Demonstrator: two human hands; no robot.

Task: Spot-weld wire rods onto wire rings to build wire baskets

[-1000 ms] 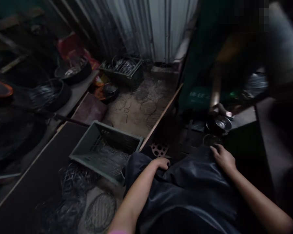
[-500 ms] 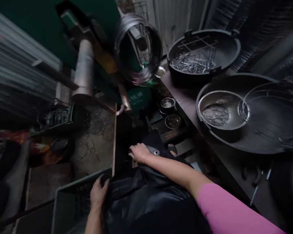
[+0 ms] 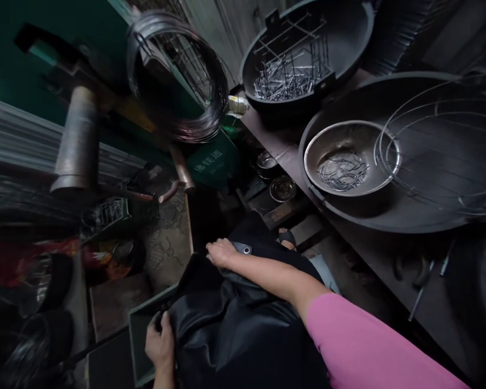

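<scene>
I see my left hand (image 3: 160, 343) closed on the near-left edge of the black apron (image 3: 243, 324) across my lap, just beside the green crate (image 3: 140, 335). My right hand (image 3: 222, 252) pinches its far edge by a grommet. Right, a crowded bench (image 3: 348, 237) carries a steel bowl (image 3: 350, 159) of wire pieces; a wire coil (image 3: 174, 75) hangs far left.

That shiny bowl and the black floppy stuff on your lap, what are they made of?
The bowl looks like bare metal, probably steel: silvery, with bright glints on its rim. The black sheet, gripped by the left hand and right hand, looks like coated fabric or faux leather: glossy folds, with a metal eyelet.
</scene>
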